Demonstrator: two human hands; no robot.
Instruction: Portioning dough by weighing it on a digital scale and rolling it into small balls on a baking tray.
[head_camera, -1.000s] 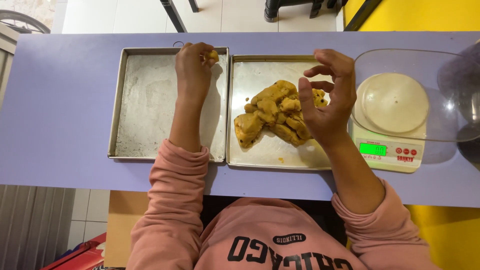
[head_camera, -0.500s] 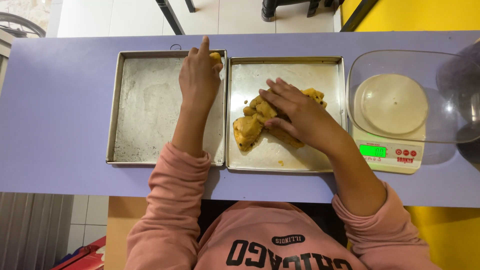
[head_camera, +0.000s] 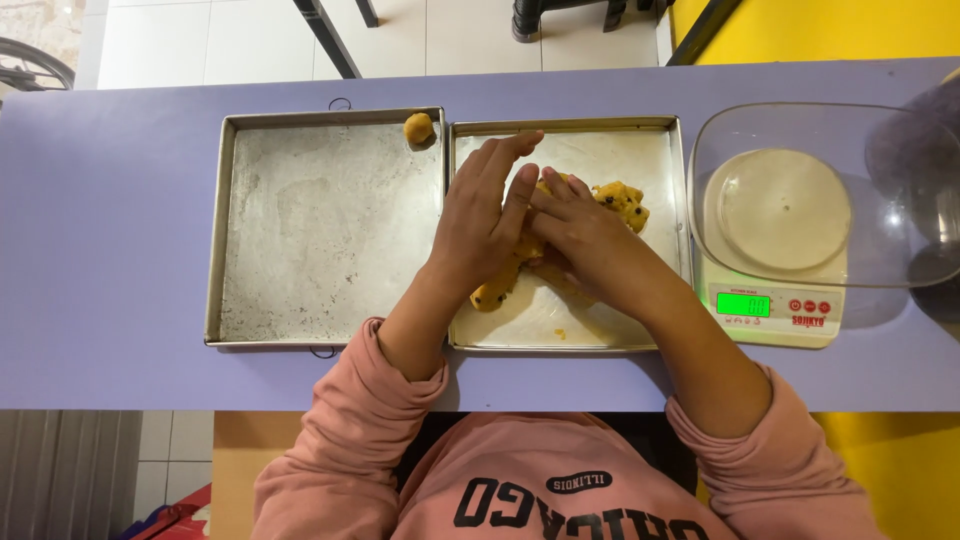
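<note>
Two metal baking trays lie side by side on the purple table. The left tray (head_camera: 300, 230) holds one small dough ball (head_camera: 418, 128) in its far right corner. In the right tray (head_camera: 655, 160) lies a lump of yellow cookie dough with dark chips (head_camera: 620, 200). My left hand (head_camera: 485, 220) rests flat on the dough's left side, fingers stretched out. My right hand (head_camera: 580, 235) presses into the middle of the lump, fingers curled into it. Much of the dough is hidden under both hands.
A white kitchen scale (head_camera: 770, 305) with a lit green display stands right of the trays, a clear plastic bowl (head_camera: 800, 190) on top of it. A dark blurred object (head_camera: 925, 130) sits at the far right edge. Tiled floor lies beyond the table.
My left hand left a dough ball in the left tray's corner and came over onto the dough. My right hand came down from the air onto the lump.
</note>
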